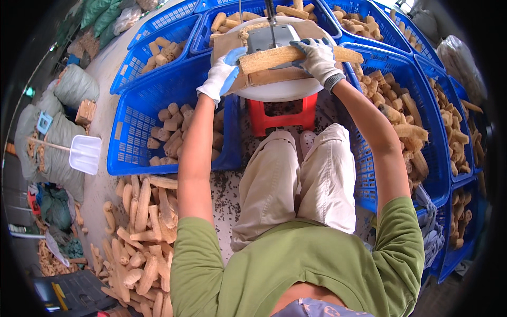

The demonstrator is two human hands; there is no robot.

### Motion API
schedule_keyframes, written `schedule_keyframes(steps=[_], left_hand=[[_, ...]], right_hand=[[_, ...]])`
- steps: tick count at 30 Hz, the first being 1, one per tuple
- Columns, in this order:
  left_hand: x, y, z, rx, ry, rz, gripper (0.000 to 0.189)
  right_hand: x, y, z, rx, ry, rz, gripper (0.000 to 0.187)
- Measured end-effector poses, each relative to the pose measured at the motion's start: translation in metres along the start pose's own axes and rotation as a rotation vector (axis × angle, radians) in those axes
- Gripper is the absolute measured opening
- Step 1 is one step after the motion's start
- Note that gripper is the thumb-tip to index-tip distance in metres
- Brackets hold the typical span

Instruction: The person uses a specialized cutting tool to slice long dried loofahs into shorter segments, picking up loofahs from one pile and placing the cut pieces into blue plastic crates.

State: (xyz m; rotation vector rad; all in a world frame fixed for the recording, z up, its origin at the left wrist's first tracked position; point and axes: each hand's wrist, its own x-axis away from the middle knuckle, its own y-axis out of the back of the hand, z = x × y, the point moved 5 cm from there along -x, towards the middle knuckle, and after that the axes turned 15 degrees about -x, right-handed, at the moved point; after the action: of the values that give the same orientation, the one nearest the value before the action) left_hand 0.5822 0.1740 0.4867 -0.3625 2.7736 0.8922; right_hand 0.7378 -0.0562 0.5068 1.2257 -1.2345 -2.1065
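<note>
A long dried loofah gourd [273,58] lies across the front of a grey metal plate [263,37] on a round white stand. My right hand [319,55], in a white and blue work glove, grips it right of the middle. The gourd's far end sticks out beyond that hand. My left hand [223,71], gloved alike, is at the gourd's cut left end; some of its fingers are hidden, so its hold is unclear. A thin upright metal piece [272,23] rises behind the gourd at the plate. Cardboard [277,75] covers part of the stand.
Blue plastic crates stand around me. The left crate [138,107] holds short cut loofah pieces; the right crate [439,158] holds longer ones. A red stool [257,115] is under the stand. Whole loofahs [146,253] are heaped at lower left, near a white dustpan [85,154].
</note>
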Motion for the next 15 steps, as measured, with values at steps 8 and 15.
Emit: schedule_keyframes(steps=[8,15], left_hand=[[0.003,-0.01,0.016,-0.071,0.131,0.075,0.069],[0.001,-0.012,0.012,-0.025,0.06,0.088,0.071]], right_hand=[[-0.006,-0.017,-0.014,0.07,0.058,-0.033,0.054],[-0.008,-0.016,-0.012,0.092,0.107,-0.045,0.053]])
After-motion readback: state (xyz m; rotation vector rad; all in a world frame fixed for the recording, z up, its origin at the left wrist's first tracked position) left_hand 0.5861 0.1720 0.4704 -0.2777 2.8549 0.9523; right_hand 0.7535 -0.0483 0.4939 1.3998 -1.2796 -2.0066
